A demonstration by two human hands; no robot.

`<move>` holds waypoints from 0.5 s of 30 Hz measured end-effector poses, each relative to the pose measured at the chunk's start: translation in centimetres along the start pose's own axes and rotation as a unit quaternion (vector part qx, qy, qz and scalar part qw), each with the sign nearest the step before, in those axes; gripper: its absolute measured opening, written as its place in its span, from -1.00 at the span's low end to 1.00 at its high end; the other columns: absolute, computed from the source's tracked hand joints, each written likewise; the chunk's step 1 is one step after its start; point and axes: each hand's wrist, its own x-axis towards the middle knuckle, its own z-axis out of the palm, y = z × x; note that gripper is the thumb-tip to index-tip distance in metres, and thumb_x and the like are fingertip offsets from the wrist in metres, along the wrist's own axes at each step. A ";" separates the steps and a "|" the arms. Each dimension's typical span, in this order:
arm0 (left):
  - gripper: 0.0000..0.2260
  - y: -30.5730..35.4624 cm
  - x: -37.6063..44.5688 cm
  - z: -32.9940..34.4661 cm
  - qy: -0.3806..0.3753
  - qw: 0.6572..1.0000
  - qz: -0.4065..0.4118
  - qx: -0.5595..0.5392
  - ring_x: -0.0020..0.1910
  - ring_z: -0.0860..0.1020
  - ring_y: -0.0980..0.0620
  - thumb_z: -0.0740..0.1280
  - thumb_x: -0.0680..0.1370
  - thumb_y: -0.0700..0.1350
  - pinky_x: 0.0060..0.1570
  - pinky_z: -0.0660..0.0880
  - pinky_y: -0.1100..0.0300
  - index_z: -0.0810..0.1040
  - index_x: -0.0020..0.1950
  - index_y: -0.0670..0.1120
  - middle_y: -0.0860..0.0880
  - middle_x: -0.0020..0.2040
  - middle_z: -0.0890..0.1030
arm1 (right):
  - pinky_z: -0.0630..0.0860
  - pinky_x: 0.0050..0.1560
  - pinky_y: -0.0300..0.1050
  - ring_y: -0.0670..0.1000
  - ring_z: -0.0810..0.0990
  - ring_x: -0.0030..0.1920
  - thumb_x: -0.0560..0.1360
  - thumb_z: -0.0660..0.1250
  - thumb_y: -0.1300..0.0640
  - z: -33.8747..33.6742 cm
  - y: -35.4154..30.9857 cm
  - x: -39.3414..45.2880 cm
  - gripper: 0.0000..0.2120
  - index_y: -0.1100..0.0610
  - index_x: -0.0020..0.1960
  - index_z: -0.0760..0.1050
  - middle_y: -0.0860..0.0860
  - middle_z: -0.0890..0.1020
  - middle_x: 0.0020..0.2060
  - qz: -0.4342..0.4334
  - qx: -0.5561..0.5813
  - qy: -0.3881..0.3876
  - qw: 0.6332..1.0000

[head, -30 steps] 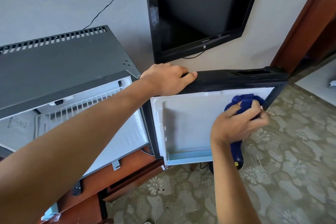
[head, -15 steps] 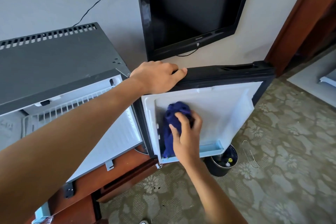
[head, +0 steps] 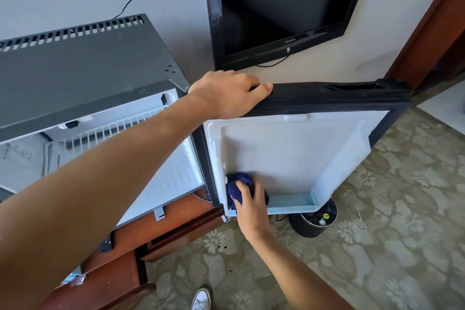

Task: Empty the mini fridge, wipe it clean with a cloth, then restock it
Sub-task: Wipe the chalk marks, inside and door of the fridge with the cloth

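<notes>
- The mini fridge (head: 83,78) stands open on the left, its white interior and wire shelf (head: 120,131) bare of any stock, so the emptying step looks finished.
- The left hand (head: 227,94) rests on the black top edge of the open fridge door (head: 327,94), fingers curled over it as they were a second ago, steadying the door.
- The right hand (head: 247,197) has swept from the door liner's far upper corner a second ago, across to its hinge side, and is now low at the liner's bottom hinge-side corner.
- It presses the bunched blue cloth (head: 239,182) against the liner just above the pale blue door shelf (head: 292,205); the cloth is motion-blurred, so whether it reaches into the shelf is unclear.
- That path suggests the door panel is mostly wiped, with the door shelf probably next and restocking still ahead.
- Below the door a black bin (head: 312,225) stands on the patterned carpet (head: 377,246).
</notes>
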 end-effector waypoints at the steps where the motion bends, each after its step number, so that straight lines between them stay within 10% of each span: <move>1: -0.56 0.0 -0.1 0.0 0.001 1.000 -0.001 0.001 -0.04 0.44 -0.08 -0.10 0.66 0.34 0.00 0.35 0.01 0.50 0.01 0.19 0.03 -0.09 0.51 | 0.62 0.15 0.17 0.29 0.54 0.31 0.34 0.62 0.28 0.3 0.6 -0.9 -0.36 0.06 0.34 0.45 0.19 0.38 0.37 0.002 -0.032 -0.036 0.999; 10: -0.58 -0.1 0.0 0.2 0.023 1.000 0.008 0.007 -0.04 0.44 -0.10 -0.10 0.67 0.33 -0.03 0.32 0.02 0.48 0.00 0.18 0.07 -0.22 0.43 | 0.57 0.07 0.16 0.12 0.69 -0.28 0.43 0.45 -0.13 -3.4 2.0 -0.7 -0.65 0.12 0.01 0.50 0.06 0.68 -0.37 0.152 -0.227 -0.085 0.958; 15: -0.52 -0.2 0.2 0.3 0.027 0.999 0.017 0.014 -0.06 0.46 -0.11 -0.10 0.67 0.34 -0.05 0.32 0.03 0.53 0.02 0.14 0.10 -0.26 0.39 | 0.15 0.51 0.34 0.18 0.54 0.31 0.49 0.29 -0.18 -4.1 2.4 -0.1 -0.42 0.24 0.29 0.37 0.14 0.65 0.16 0.303 -0.129 -0.157 0.931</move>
